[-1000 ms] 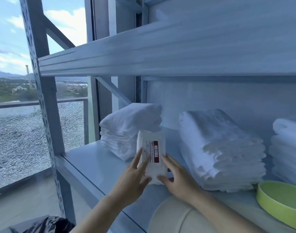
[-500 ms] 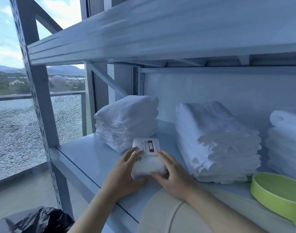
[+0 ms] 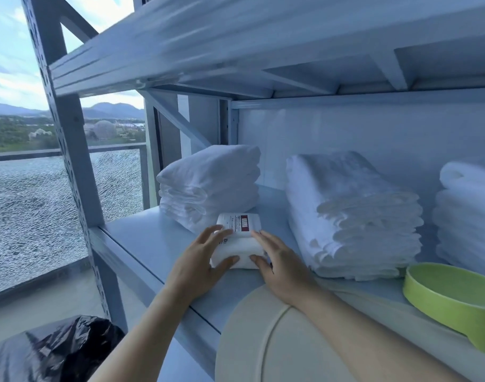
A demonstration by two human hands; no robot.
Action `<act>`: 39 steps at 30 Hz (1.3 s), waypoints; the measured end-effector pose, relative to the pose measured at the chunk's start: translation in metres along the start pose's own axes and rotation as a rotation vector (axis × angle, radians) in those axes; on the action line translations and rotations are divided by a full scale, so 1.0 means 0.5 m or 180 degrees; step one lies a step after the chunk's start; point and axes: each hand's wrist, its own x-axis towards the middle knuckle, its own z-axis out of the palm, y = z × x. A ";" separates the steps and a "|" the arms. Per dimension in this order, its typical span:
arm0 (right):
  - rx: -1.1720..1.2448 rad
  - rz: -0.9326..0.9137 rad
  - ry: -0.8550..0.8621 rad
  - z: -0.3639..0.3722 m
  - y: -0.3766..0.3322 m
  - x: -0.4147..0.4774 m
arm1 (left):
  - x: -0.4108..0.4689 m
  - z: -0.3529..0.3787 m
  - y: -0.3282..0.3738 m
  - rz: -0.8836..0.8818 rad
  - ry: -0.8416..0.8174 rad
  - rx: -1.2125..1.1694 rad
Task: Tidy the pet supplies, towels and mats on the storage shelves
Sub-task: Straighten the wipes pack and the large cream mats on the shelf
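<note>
A white wrapped pack (image 3: 240, 248) with a red label lies flat on the grey shelf (image 3: 142, 238), just in front of the left stack of folded white towels (image 3: 208, 186). My left hand (image 3: 197, 260) holds its left end, fingers on top and thumb against the front face. My right hand (image 3: 282, 268) holds the right end the same way. A taller towel stack (image 3: 351, 210) stands to the right of the pack, and a third stack (image 3: 470, 213) sits at the far right.
A green bowl (image 3: 451, 296) rests on the shelf's front right. A beige round object (image 3: 263, 340) lies under my right forearm. The upper shelf (image 3: 236, 31) hangs close overhead. A perforated upright (image 3: 67, 139) stands at the left, with a black plastic bag (image 3: 51, 351) below.
The pack stood upright between my hands a second ago; both hands have tipped it over and laid it flat on the shelf. The view has dropped lower.
</note>
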 end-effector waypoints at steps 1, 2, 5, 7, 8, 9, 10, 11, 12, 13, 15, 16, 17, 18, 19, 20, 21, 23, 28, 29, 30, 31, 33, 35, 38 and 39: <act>-0.0032 -0.0047 0.0019 0.001 -0.001 0.001 | -0.001 -0.001 0.000 0.0019 0.0048 -0.0013; -0.0068 -0.0081 0.0028 0.002 0.000 0.001 | -0.002 -0.003 0.002 0.0034 0.0096 -0.0024; -0.0163 -0.0104 0.0020 0.008 0.003 0.000 | -0.002 -0.006 0.006 0.0119 0.0186 -0.0026; -0.0119 -0.0098 -0.0046 0.008 0.003 -0.002 | -0.001 -0.005 0.008 0.0226 0.0179 -0.0029; -0.0044 -0.0096 -0.0096 0.007 0.002 -0.002 | 0.000 -0.004 0.008 0.0282 0.0167 -0.0060; 0.0026 -0.0093 -0.0143 0.006 0.001 -0.002 | 0.001 -0.004 0.007 0.0324 0.0151 -0.0088; 0.0058 -0.0100 -0.0157 0.003 -0.001 -0.001 | 0.001 -0.004 0.007 0.0342 0.0132 -0.0098; 0.0051 -0.0108 -0.0153 0.002 -0.004 -0.001 | 0.000 -0.003 0.007 0.0350 0.0116 -0.0089; 0.0018 -0.0126 -0.0145 0.000 -0.006 -0.002 | -0.001 -0.003 0.008 0.0350 0.0109 -0.0078; -0.0020 -0.0149 -0.0140 -0.002 -0.009 -0.004 | -0.003 -0.004 0.008 0.0346 0.0115 -0.0082; -0.0107 -0.0229 -0.0114 -0.004 -0.015 -0.010 | -0.005 -0.011 0.012 0.0292 0.0151 -0.0126; -0.0157 -0.0265 -0.0105 -0.006 -0.017 -0.012 | -0.005 -0.016 0.014 0.0264 0.0160 -0.0155; -0.0207 -0.0288 -0.0115 -0.010 -0.019 -0.014 | -0.004 -0.021 0.017 0.0255 0.0145 -0.0170; -0.0257 -0.0302 -0.0138 -0.015 -0.022 -0.016 | -0.002 -0.027 0.022 0.0251 0.0115 -0.0149; -0.0305 -0.0291 -0.0182 -0.022 -0.024 -0.018 | 0.002 -0.032 0.029 0.0257 0.0090 -0.0100; -0.0344 -0.0277 -0.0213 -0.033 -0.026 -0.022 | 0.007 -0.037 0.040 0.0261 0.0087 -0.0044; -0.0365 -0.0272 -0.0211 -0.046 -0.028 -0.026 | 0.013 -0.039 0.051 0.0259 0.0104 -0.0012; -0.0397 -0.0330 -0.0065 -0.079 -0.026 -0.040 | 0.026 -0.034 0.082 0.0208 0.0142 -0.0024; -0.0520 -0.0437 0.0511 -0.189 0.000 -0.084 | 0.059 0.007 0.173 0.0351 -0.0072 -0.0057; -0.0565 -0.0462 0.0624 -0.212 0.011 -0.091 | 0.066 0.016 0.192 0.0445 -0.0120 -0.0015; -0.0627 -0.0476 0.0744 -0.235 0.022 -0.096 | 0.073 0.024 0.211 0.0558 -0.0130 -0.0014; -0.0687 -0.0449 0.0857 -0.255 0.035 -0.102 | 0.080 0.031 0.229 0.0677 -0.0112 -0.0049; -0.0807 -0.0282 0.0995 -0.290 0.062 -0.111 | 0.092 0.045 0.263 0.0892 0.0007 -0.0149; -0.0982 -0.0099 0.1024 -0.314 0.093 -0.117 | 0.108 0.061 0.291 0.1063 0.0211 -0.0125; -0.1206 0.0045 0.0937 -0.329 0.129 -0.118 | 0.135 0.083 0.331 0.1302 0.0429 -0.0071; -0.1263 0.0050 0.0896 -0.331 0.136 -0.117 | 0.144 0.089 0.342 0.1359 0.0448 -0.0027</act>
